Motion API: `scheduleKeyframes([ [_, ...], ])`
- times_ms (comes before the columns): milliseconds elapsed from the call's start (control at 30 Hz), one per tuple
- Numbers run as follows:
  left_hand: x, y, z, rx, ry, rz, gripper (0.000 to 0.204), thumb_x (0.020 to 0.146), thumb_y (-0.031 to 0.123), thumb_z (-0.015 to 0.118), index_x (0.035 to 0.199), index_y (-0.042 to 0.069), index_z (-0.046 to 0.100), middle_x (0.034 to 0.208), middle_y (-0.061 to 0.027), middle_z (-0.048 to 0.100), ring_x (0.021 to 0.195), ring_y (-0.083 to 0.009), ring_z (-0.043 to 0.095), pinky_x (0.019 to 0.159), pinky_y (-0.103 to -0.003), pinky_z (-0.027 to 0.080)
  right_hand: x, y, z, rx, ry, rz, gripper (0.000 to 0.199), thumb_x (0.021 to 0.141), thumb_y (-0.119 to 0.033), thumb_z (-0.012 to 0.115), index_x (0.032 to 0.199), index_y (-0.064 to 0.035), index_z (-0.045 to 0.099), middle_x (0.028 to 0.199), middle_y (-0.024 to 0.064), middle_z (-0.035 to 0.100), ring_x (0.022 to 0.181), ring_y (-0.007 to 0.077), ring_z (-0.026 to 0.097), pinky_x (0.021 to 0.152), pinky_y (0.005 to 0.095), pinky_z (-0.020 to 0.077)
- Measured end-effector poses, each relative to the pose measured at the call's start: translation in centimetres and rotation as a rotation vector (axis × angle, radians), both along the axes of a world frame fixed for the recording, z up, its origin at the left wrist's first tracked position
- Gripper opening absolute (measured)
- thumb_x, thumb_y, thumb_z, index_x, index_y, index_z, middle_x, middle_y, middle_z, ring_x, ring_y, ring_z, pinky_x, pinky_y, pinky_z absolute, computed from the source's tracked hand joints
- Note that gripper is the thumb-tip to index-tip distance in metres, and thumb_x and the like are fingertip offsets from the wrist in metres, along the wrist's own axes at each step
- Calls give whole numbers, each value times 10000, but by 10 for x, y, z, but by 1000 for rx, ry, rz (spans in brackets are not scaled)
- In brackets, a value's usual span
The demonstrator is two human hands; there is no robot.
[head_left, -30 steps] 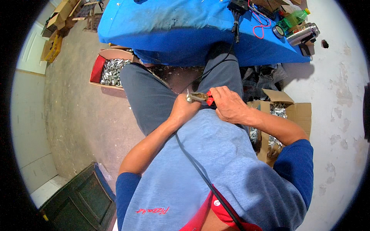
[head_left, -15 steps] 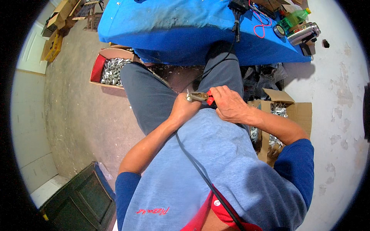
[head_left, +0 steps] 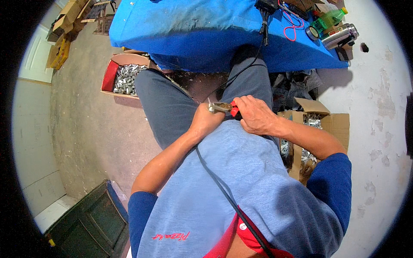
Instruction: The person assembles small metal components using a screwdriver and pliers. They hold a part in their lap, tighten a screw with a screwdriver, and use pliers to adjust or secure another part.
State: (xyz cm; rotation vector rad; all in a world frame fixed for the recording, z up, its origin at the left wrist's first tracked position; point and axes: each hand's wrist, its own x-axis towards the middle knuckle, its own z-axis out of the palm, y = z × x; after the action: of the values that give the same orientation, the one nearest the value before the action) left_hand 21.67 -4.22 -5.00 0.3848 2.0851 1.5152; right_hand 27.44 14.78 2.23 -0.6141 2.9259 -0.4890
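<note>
My right hand (head_left: 257,115) is closed around the red handles of a pair of pliers (head_left: 222,107), whose metal head points left. The jaws are at a small silvery metal piece (head_left: 211,108), which my left hand (head_left: 205,120) pinches between its fingers; a thin pale bit sticks up from it. Both hands are close together above my lap, between my thighs. The fingertips of my left hand are partly hidden, and the exact grip of the jaws on the piece is too small to make out.
A box of small metal pieces (head_left: 125,80) stands on the floor at left. Another open cardboard box (head_left: 295,144) with metal pieces is at right. Ahead, a blue-covered table (head_left: 189,43) bears a steel flask (head_left: 337,37), a green bottle (head_left: 329,20) and cables. A black cord (head_left: 214,178) hangs down my shirt.
Almost nothing differs. Both hands keep the pliers and the small metal piece in nearly the same place; the view has shifted very slightly.
</note>
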Motion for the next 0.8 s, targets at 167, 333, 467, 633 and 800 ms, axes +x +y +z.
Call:
scheduleKeyframes([
  [167, 0, -1, 2, 29, -9, -13, 110, 787, 53, 609, 819, -34, 669, 693, -51, 651, 651, -87, 558, 596, -304, 484, -4, 1, 3, 22, 23, 55, 351, 686, -65, 581, 1000, 56, 479, 870, 216, 541, 824, 357, 541, 764, 445, 433],
  [333, -1, -2, 8, 47, -47, -31, 105, 766, 29, 595, 809, -38, 664, 688, -33, 642, 640, -78, 544, 581, -294, 472, -1, 3, -11, -105, 0, 2, 370, 697, -58, 567, 1040, 43, 473, 903, 223, 544, 858, 373, 533, 809, 467, 421],
  [467, -1, -2, 5, 62, -47, -15, 113, 762, 30, 596, 820, -35, 669, 695, -28, 646, 641, -77, 545, 580, -291, 471, -1, 3, -13, -115, -71, -20, 391, 707, -53, 556, 1074, 38, 460, 929, 225, 547, 885, 379, 537, 819, 473, 422],
  [633, 1, -2, 8, 95, -27, 8, 144, 768, 41, 599, 861, -26, 686, 702, -34, 656, 638, -82, 548, 585, -292, 474, -3, 4, -15, -100, -92, 4, 385, 710, -62, 566, 1066, 37, 456, 933, 224, 552, 897, 393, 548, 802, 481, 428],
  [800, 2, -6, 14, 13, -28, -41, 178, 768, 58, 600, 892, -23, 697, 679, -22, 634, 622, -74, 519, 561, -300, 456, -5, 7, -23, -118, -174, 4, 445, 698, -21, 573, 1121, 52, 455, 980, 242, 553, 953, 412, 546, 846, 469, 433],
])
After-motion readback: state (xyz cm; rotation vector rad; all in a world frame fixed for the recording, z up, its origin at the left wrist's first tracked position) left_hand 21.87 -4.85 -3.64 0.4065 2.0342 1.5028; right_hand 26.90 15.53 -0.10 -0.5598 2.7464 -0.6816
